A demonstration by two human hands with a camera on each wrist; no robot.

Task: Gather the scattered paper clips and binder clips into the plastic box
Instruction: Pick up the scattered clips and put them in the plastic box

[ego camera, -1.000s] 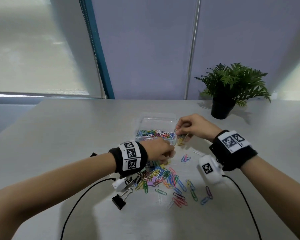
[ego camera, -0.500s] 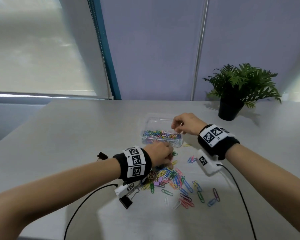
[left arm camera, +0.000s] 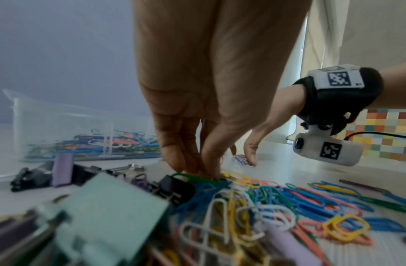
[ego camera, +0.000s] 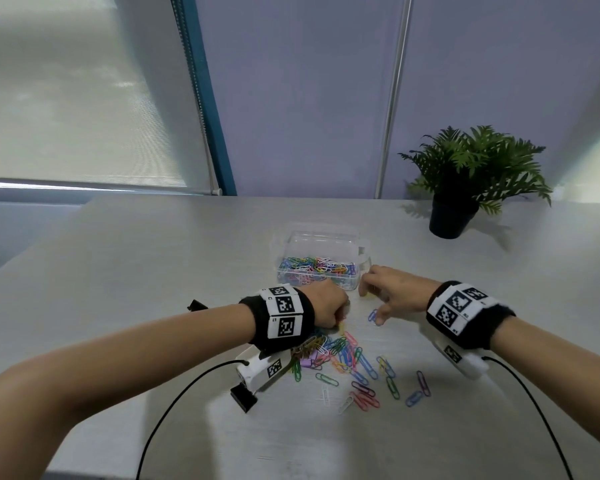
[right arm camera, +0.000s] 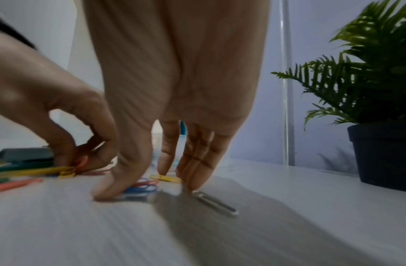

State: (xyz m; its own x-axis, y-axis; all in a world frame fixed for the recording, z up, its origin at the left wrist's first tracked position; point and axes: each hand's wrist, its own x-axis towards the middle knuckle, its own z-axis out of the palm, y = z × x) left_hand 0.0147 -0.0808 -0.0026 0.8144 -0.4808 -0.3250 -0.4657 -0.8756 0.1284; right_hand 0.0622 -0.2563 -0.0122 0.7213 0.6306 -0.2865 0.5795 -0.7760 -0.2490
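Observation:
The clear plastic box stands mid-table with several coloured paper clips in it. In front of it lies a pile of loose paper clips mixed with binder clips. My left hand is at the pile's far edge, its fingertips pinching a few yellow and red clips. Just right of the box's front corner my right hand reaches down with straight fingers. Its thumb presses on blue and red clips, and its fingertips touch a silver clip.
A black binder clip lies near my left wrist and another lies left of that forearm. A potted plant stands at the back right. Camera cables trail toward the table's front edge.
My right hand came away from the box's rim and dropped to the table just in front of it, fingers spread on clips. The left hand stayed at the pile.

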